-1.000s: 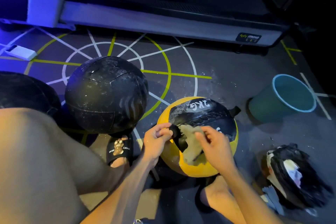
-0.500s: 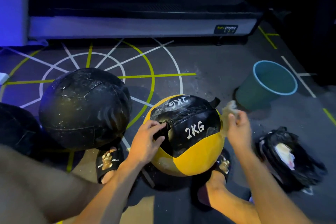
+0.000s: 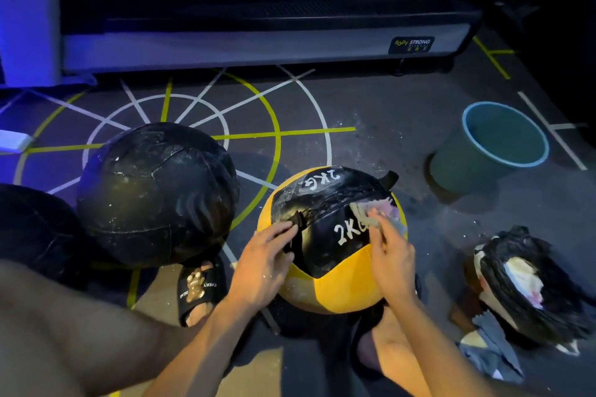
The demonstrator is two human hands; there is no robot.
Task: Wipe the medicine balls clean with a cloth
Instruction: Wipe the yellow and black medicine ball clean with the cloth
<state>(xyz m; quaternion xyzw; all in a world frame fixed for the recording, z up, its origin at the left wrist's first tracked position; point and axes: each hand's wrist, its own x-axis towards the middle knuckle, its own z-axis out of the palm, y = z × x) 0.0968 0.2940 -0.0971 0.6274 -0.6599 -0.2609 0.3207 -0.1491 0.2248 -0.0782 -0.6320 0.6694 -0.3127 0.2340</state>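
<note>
Head view: the yellow-and-black 2 kg medicine ball (image 3: 332, 245), on the floor between the feet, is steadied by the left hand (image 3: 263, 263) gripping its strap; a pale cloth (image 3: 375, 214) is pressed on by the right hand (image 3: 392, 255) (wiping underway). Next, rotation seems needed.

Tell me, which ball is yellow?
The 2KG ball under both hands; the bigger ball left of it is all black.
</note>
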